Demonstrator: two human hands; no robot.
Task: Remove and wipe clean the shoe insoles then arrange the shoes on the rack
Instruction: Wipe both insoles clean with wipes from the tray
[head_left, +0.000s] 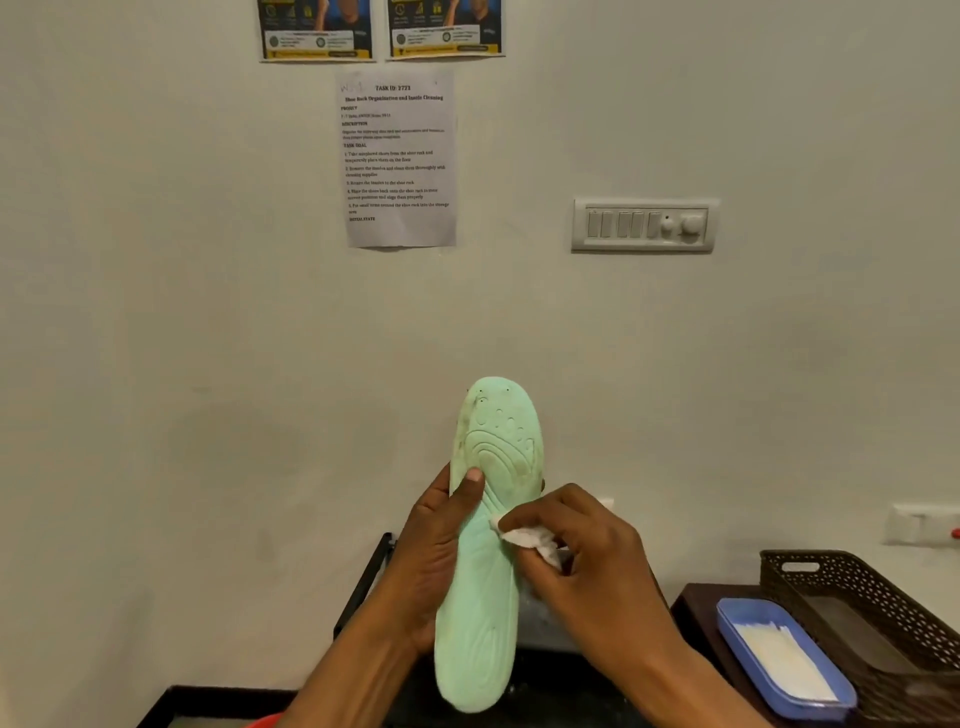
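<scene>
The left hand (431, 561) grips the mint-green insole (485, 551) at lower centre of the frame, thumb pressed on its face. The right hand (582, 551) pinches a white wipe (524, 538) against the insole's middle. Firm strokes along the length, with the thumb bracing, should clean best. The insole's long axis runs near upright, toe toward the frame's top, tilted slightly right.

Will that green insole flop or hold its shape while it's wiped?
Probably holds shape: the green insole stands upright above the left hand, gripped only mid-length, and its toe end does not droop. Likely light, since one hand carries it. Its moulded ridges suggest foam, so it may flex under the wipe in the right hand.
</scene>
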